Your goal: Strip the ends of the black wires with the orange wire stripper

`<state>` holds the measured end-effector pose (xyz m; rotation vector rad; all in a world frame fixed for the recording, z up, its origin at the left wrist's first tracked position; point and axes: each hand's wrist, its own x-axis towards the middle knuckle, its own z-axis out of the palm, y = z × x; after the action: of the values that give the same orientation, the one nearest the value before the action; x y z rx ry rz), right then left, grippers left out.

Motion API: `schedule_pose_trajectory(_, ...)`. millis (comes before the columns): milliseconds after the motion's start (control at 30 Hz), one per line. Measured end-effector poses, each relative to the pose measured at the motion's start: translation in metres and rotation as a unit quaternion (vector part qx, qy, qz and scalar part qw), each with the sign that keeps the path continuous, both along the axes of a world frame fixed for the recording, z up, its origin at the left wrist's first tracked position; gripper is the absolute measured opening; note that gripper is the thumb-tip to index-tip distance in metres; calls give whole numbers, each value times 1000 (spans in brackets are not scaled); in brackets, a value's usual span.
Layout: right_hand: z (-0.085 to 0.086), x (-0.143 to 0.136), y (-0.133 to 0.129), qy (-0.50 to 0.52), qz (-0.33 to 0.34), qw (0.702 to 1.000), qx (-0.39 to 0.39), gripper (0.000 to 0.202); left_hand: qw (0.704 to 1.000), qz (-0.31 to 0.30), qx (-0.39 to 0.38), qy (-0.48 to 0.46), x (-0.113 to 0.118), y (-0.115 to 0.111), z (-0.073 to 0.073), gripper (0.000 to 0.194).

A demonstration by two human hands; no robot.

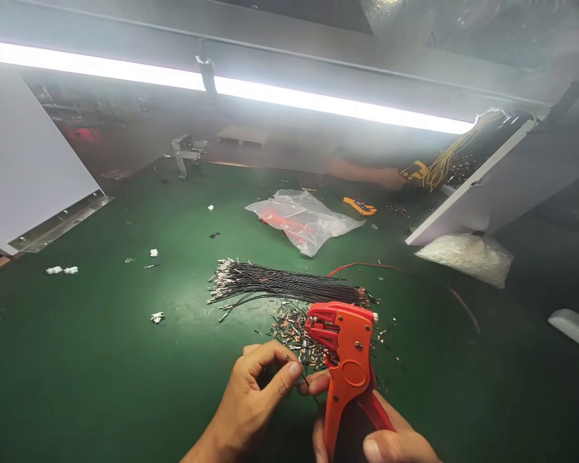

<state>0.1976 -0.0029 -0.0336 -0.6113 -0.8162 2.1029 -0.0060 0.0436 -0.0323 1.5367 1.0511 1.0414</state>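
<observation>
My left hand (260,386) is closed, with thumb and forefinger pinching a thin black wire (305,379). Around the handles of an orange and red wire stripper (350,354) my right hand (395,437) is wrapped; one of its fingers reaches out beside the black wire. The stripper's jaws point left and up, with no wire visible in them. Just beyond lies a bundle of black wires (284,281), with metal terminals at the left end and bare copper at the right. A heap of wire scraps (294,331) spreads between the bundle and my hands, partly hidden by the stripper.
A clear plastic bag (303,222) with something red inside lies behind the bundle, near a yellow hand tool (360,206). White connectors (157,317) are scattered to the left. A filled bag (468,257) sits at right by a panel. Another person's arm (367,173) shows across the table.
</observation>
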Motion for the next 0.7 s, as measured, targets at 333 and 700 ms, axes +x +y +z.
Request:
schedule_pose_trajectory(333, -2, 2, 2, 22, -9, 1000, 10, 63, 990, 51, -123, -54, -16, 13, 23, 28)
schedule_pose_trajectory(700, -9, 11, -8, 117, 89, 989, 6, 59, 963, 136, -122, -199, -26, 10, 41, 29)
